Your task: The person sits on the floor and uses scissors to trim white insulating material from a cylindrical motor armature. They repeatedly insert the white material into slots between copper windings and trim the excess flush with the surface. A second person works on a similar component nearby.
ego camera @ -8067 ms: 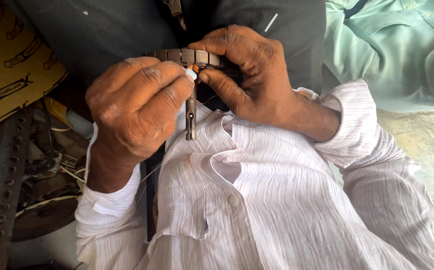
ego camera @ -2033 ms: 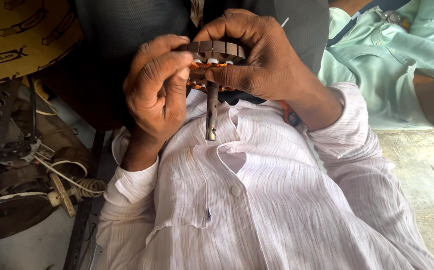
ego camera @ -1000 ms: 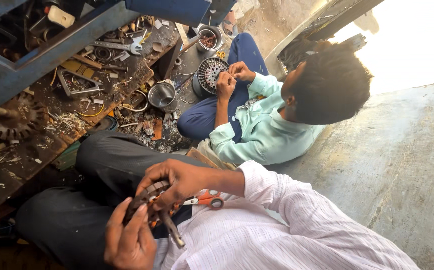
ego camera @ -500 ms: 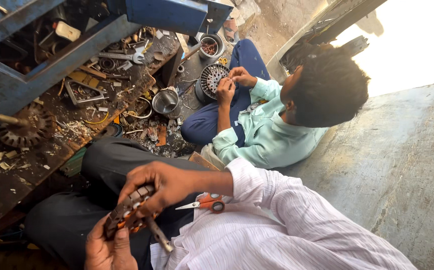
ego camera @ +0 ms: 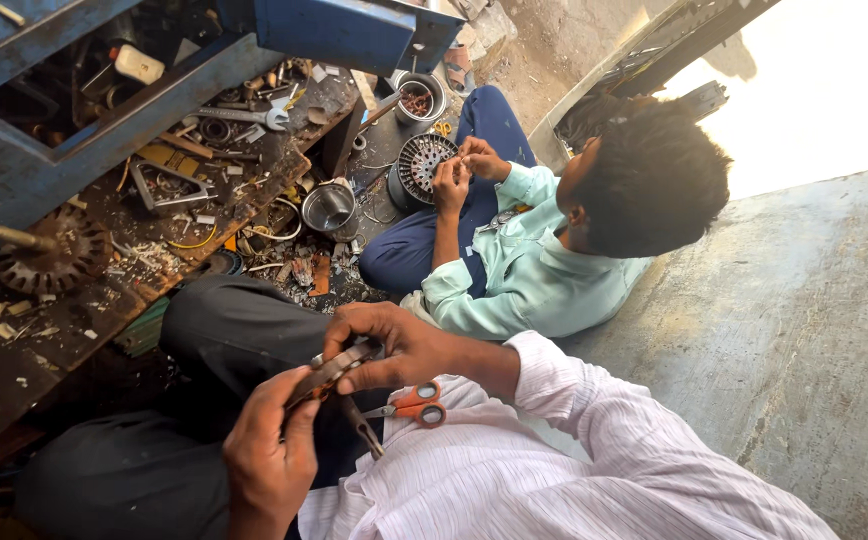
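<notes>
We hold a curved slotted metal piece (ego camera: 329,372) over our lap with both hands, close to the chest, probably so the small slots sit near our eyes. Our right hand (ego camera: 394,345) has its fingers clamped on the upper end, steadying it. Our left hand (ego camera: 269,455) grips the lower end, fingers closed around it. A thin dark tool (ego camera: 362,428) hangs down from the piece between the 2 hands. Orange-handled scissors (ego camera: 416,402) lie on our shirt, just beside the right wrist, within easy reach.

Beside us another person in a pale green shirt (ego camera: 529,275) sits on the floor, both hands at a round wound stator (ego camera: 422,165). A cluttered desk (ego camera: 104,300) carries scraps, a spanner, a steel bowl (ego camera: 329,207). The concrete floor (ego camera: 804,350) runs to a bright doorway.
</notes>
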